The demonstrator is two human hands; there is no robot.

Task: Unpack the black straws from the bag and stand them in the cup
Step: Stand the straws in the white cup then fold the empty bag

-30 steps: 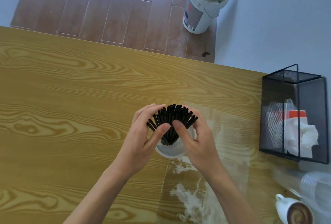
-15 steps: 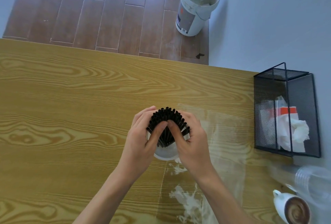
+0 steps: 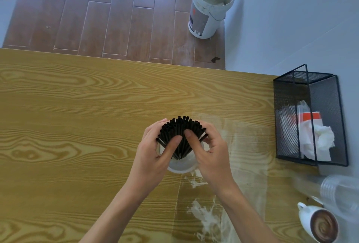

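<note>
A bundle of black straws (image 3: 180, 132) stands in a clear plastic cup (image 3: 181, 166) on the wooden table (image 3: 77, 116), its tops fanned out above the rim. My left hand (image 3: 153, 157) wraps the bundle from the left, thumb pressed on the front of the straws. My right hand (image 3: 207, 153) holds it from the right, thumb also on the front. The empty clear bag (image 3: 237, 155) lies flat on the table to the right of the cup and under my right forearm.
A black mesh bin (image 3: 310, 118) with white paper and wrappers stands at the table's right edge. Stacked clear cups (image 3: 338, 194) lie at lower right beside a white coffee cup (image 3: 318, 223). A white bucket (image 3: 209, 5) sits on the floor beyond the table.
Both hands closed in tighter around the straws, then eased so the tops fan out slightly again. The straws stay in the cup; the camera view shifted a little.
</note>
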